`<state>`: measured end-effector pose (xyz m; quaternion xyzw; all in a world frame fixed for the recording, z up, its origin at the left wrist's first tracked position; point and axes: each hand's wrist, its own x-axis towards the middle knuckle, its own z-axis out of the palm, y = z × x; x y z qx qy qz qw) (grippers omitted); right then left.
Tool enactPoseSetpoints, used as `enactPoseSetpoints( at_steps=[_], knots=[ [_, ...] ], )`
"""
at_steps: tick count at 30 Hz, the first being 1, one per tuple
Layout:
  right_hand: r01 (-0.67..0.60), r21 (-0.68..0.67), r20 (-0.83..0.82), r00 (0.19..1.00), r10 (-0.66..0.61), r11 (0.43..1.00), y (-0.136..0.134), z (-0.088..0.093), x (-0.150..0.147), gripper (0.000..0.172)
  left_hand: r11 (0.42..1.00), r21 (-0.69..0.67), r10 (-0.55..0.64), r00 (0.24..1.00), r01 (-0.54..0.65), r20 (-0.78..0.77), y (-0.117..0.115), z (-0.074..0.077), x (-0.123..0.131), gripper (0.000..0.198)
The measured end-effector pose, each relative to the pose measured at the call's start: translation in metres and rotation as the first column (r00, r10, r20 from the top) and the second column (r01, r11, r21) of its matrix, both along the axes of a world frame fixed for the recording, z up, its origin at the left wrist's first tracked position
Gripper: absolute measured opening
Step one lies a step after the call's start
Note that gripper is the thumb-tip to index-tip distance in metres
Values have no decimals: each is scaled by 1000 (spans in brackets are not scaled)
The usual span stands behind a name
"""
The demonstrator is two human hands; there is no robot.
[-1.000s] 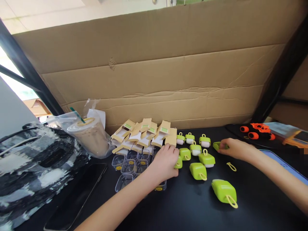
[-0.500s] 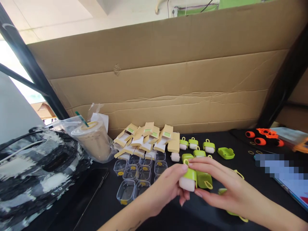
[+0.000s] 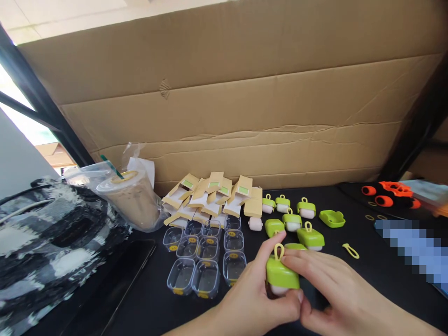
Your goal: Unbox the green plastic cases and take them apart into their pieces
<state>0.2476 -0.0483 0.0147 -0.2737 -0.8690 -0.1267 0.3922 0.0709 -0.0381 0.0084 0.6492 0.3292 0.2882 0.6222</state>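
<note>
Black table (image 3: 367,280); left hand (image 3: 252,303), right hand (image 3: 336,298) clasp green case (image 3: 280,274) holding white block (image 3: 280,290).

Bright daylight enters from the blown-out window (image 3: 21,130) at left; the tall brown cardboard wall (image 3: 245,107) is evenly lit. The black worktop (image 3: 350,280) stays dim. Edges bow outward; a pixelated blue patch (image 3: 413,247) sits right.

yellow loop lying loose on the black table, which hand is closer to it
Right. The right hand sits just left of the yellow loop and nearer the camera; the left hand is farther left, beyond the green case both hands grip.
</note>
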Motion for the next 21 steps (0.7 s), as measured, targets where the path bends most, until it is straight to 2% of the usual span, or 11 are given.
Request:
enactPoseSetpoints(
  at_steps=[5, 8, 11, 14, 21],
  knots=[
    [-33, 21, 29, 999, 32, 999, 0, 6, -1, 45, 999, -26, 49, 997, -47, 63, -6, 1, 6, 72],
    [-34, 9, 39, 999, 34, 999, -2, 8, -2, 43, 998, -10, 59, 998, -59, 0, -6, 7, 3, 79],
    [-28, -63, 20, 999, 29, 998, -3, 9, -1, 41, 999, 32, 4, 996, -1, -85, -3, 14, -2, 89],
    [-21, -140, -3, 1000, 21, 990, -3, 6, 0, 38, 997, 23, -77, 994, 79, -76, -1, 19, -7, 94],
    [-32, -40, 66, 997, 34, 999, -4, -2, 0, 51, 995, -67, -85, 990, 78, -109, -7, 24, -7, 96]
  ],
)
